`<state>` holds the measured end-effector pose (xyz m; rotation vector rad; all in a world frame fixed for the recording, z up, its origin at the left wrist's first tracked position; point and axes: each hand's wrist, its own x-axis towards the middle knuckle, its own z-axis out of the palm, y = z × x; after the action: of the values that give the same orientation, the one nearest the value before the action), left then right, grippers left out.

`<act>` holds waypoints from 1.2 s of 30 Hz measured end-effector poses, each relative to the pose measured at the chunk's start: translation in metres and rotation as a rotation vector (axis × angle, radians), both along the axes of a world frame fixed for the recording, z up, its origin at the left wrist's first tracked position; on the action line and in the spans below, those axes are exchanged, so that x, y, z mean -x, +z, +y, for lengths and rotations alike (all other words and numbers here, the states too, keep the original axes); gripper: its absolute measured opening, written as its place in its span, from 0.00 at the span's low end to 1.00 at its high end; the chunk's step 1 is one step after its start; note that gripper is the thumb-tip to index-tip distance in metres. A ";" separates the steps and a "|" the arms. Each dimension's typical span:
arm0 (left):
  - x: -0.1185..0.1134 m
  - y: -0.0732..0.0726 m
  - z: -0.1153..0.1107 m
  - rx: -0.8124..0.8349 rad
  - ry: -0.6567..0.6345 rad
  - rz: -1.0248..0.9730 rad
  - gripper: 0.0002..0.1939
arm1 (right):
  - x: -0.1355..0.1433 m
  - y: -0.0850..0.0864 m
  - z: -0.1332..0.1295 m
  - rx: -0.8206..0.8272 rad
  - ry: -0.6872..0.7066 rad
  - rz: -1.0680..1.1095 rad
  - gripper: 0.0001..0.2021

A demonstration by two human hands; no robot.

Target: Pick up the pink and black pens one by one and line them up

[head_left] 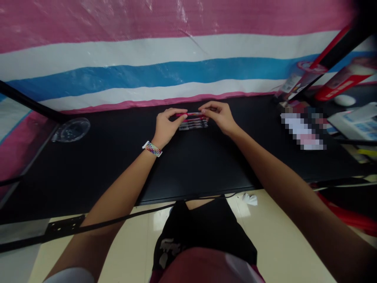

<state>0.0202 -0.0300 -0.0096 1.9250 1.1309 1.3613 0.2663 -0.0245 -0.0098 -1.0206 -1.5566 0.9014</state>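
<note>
Both hands meet over the middle of the black table. My left hand (168, 125) pinches the left end of a red pen (194, 114), and a patterned band circles that wrist. The fingers of my right hand (218, 114) close on the pen's right end. The pen lies level between them. Just below it, on the nearer side, several pens (193, 125) lie side by side in a row, with grey and black barrels at the front. My fingertips partly cover the ends of the row.
A round clear plastic lid (72, 129) lies at the table's (112, 165) left. On the right stand a clear cup (297, 80) with a red straw and a red-and-white container (343, 80), beside a white round object (344, 100) and blurred packets. A striped sheet (165, 74) hangs behind.
</note>
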 end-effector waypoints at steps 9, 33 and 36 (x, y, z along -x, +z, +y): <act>0.002 -0.003 0.005 0.031 -0.018 -0.094 0.07 | -0.001 -0.010 0.010 0.058 0.034 0.118 0.17; 0.008 -0.011 0.020 0.122 0.005 -0.145 0.10 | -0.003 -0.025 0.024 0.025 -0.014 0.179 0.15; 0.009 -0.013 0.021 0.120 -0.016 -0.143 0.09 | -0.001 -0.024 0.024 0.030 -0.040 0.167 0.14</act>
<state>0.0110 -0.0086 -0.0227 1.7205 1.0994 1.3666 0.2673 -0.0003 -0.0343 -0.9693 -1.3822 0.9597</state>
